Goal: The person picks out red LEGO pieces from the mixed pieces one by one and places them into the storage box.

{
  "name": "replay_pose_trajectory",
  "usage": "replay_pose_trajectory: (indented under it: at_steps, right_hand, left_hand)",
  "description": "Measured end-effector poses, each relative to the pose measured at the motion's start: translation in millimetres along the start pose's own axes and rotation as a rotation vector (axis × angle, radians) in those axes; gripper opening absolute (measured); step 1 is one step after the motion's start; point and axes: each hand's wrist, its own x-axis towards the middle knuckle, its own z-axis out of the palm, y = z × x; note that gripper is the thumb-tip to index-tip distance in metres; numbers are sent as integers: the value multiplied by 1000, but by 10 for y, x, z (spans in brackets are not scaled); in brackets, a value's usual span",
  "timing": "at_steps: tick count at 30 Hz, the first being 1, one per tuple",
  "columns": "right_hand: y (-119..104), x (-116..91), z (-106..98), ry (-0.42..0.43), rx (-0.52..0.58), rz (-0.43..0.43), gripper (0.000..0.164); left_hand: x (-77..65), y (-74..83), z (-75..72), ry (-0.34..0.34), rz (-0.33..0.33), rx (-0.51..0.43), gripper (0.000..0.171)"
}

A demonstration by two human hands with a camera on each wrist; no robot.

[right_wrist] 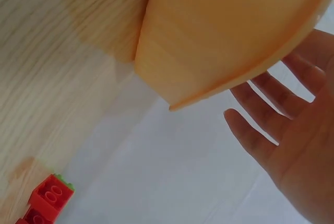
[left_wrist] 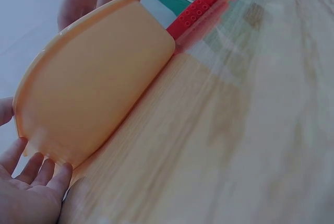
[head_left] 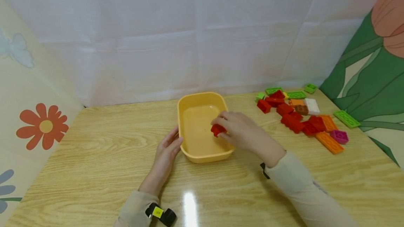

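A yellow plastic bin (head_left: 202, 157) sits on the wooden table. My left hand (head_left: 165, 151) rests against its left outer wall, with fingertips (left_wrist: 62, 174) on the side and the thumb at the rim. Over the bin's right rim reaches my right hand (head_left: 238, 129), pinching a red toy brick (head_left: 217, 130) between thumb and fingers inside the bin. In the right wrist view the bin wall (right_wrist: 209, 36) hides that brick, and the fingers of the right hand (right_wrist: 292, 114) pass behind the rim.
To the right lies a loose pile of red bricks (head_left: 291, 122), with orange plates (head_left: 329, 143), green plates (head_left: 347, 119), a white brick (head_left: 312, 107), a brown brick (head_left: 301, 110) and a magenta brick (head_left: 339, 136) around it. A white cloth (head_left: 142, 66) hangs behind the table.
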Motion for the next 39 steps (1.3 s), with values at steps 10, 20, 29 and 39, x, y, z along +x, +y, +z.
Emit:
replay_pose_trajectory:
  at_steps: [10, 20, 29, 39]
  right_hand:
    - [-13, -5, 58, -69, -12, -2, 31]
    - [-57, -13, 93, -132, -27, 34, 32]
    - [-93, -11, 127, -157, -14, 31, 34]
    - [-100, -12, 132, -160, -5, 20, 32]
  left_hand:
    - [2, -6, -4, -4, -2, 11, 54]
    - [2, -8, -10, -5, -5, 25, 53]
    - [11, -18, 3, 3, 0, 16, 53]
    - [7, -19, -8, 6, -5, 31, 54]
